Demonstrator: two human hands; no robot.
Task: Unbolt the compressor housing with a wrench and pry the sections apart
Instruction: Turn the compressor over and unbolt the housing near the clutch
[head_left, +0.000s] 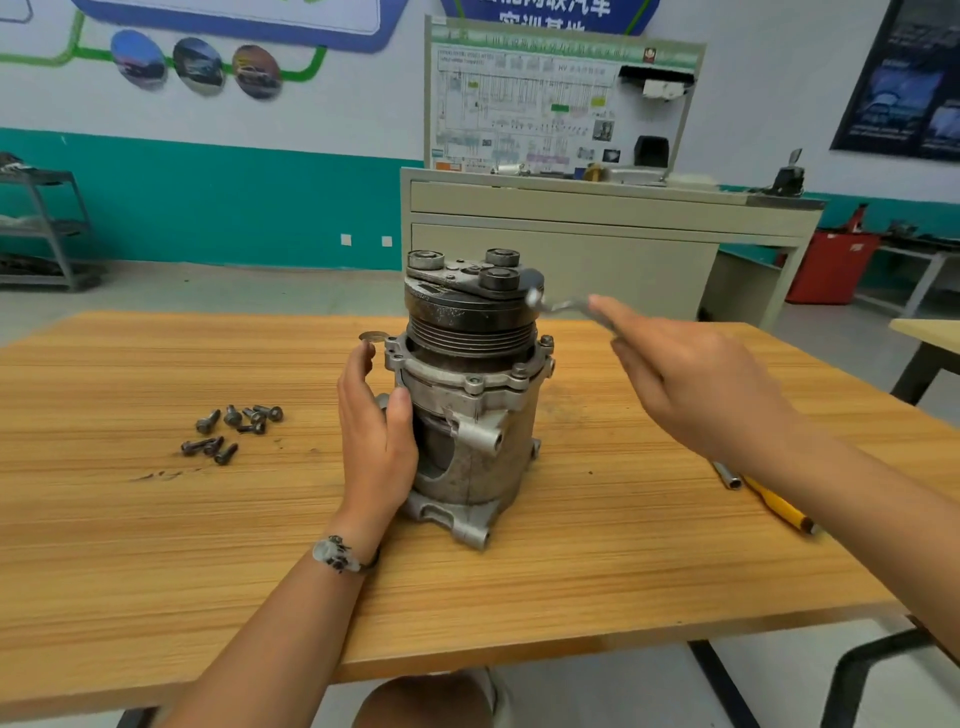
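Observation:
A grey metal compressor stands upright in the middle of the wooden table, its black pulley and clutch plate on top. My left hand rests against its left side, thumb on the front and fingers curved round the housing. My right hand is raised to the right of the pulley and holds a silver wrench, blurred, whose head is near the pulley's right edge. Bolts still sit in the flange below the pulley.
Several loose dark bolts lie on the table to the left. A small round washer lies behind the compressor. A yellow-handled tool and a metal socket extension lie under my right forearm. A beige cabinet stands behind.

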